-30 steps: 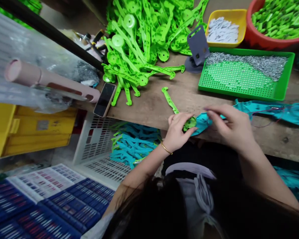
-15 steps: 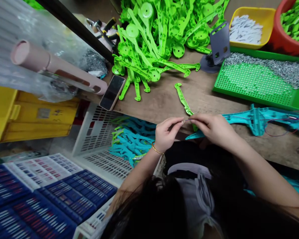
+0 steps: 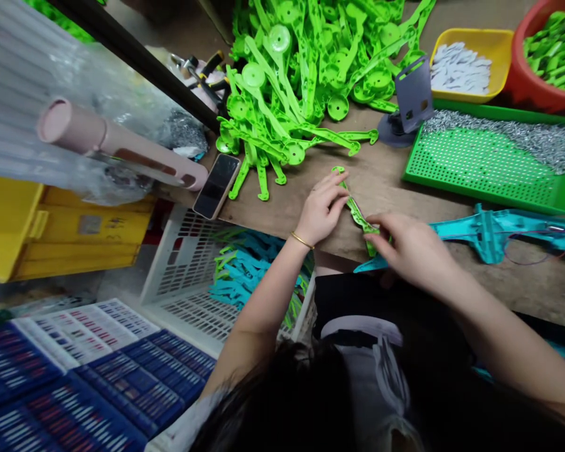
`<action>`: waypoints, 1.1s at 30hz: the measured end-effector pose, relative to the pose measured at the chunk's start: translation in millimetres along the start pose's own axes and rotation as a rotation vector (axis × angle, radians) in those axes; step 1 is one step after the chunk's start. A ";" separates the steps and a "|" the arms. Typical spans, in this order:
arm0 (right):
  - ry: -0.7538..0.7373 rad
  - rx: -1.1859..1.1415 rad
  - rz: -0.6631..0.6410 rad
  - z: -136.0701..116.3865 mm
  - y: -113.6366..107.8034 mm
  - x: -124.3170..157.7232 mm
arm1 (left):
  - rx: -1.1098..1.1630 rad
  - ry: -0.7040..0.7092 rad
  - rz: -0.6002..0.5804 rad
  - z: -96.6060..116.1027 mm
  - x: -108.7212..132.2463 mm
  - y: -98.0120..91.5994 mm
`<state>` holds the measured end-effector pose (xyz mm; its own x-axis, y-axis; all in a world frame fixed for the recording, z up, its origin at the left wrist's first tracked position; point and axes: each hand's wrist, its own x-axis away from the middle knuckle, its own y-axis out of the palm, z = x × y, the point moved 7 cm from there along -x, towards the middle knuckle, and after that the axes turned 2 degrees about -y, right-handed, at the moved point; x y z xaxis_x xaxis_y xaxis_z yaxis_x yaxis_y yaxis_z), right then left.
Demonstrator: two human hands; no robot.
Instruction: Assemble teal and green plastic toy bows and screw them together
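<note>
A single green plastic arm piece (image 3: 356,213) lies on the wooden bench (image 3: 311,194) near its front edge. My left hand (image 3: 321,210) rests on the upper end of that piece, fingers curved over it. My right hand (image 3: 407,248) pinches the lower end, where it meets a teal plastic part (image 3: 492,229) stretching to the right with thin red wire on it. A big heap of green arm pieces (image 3: 306,75) fills the bench behind.
A green perforated tray (image 3: 480,160) with small metal bits, a yellow tub (image 3: 468,63) of white pieces and a red bowl (image 3: 546,63) stand at the right. A phone (image 3: 216,185), a pink tube (image 3: 122,147), a white crate (image 3: 202,282) of teal parts and yellow bin (image 3: 51,232) lie left.
My left hand left the pinch near my right hand and reached forward onto the green piece's far end. My right hand lowered onto its near end. The view shifted slightly.
</note>
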<state>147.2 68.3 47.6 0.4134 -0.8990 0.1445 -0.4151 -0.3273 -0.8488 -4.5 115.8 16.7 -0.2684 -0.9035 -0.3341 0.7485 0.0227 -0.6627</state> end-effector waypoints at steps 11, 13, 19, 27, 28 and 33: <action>-0.058 0.199 0.168 22.5 28.9 18.4 | -0.151 -0.006 -0.125 6.8 31.6 -0.5; -0.041 0.142 0.146 26.6 26.9 18.9 | -0.115 -0.036 -0.081 7.2 38.4 -1.4; -0.042 -0.161 0.089 23.2 11.7 15.9 | -0.090 -0.106 0.025 4.2 39.7 -8.8; -0.153 -0.246 -0.132 -1.7 -2.9 -5.6 | -0.158 -0.096 0.114 4.6 43.9 -9.5; -0.162 -0.227 -0.163 -4.8 -3.1 -9.5 | -0.162 -0.097 0.113 3.8 44.9 -7.8; -0.111 -0.254 -0.065 -17.8 -4.8 -32.9 | -0.182 -0.096 0.129 0.9 50.5 0.9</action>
<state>121.2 94.3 56.0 0.5261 -0.8410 0.1261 -0.5687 -0.4581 -0.6832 -16.8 69.8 -0.1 -0.1121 -0.9243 -0.3647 0.6490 0.2098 -0.7313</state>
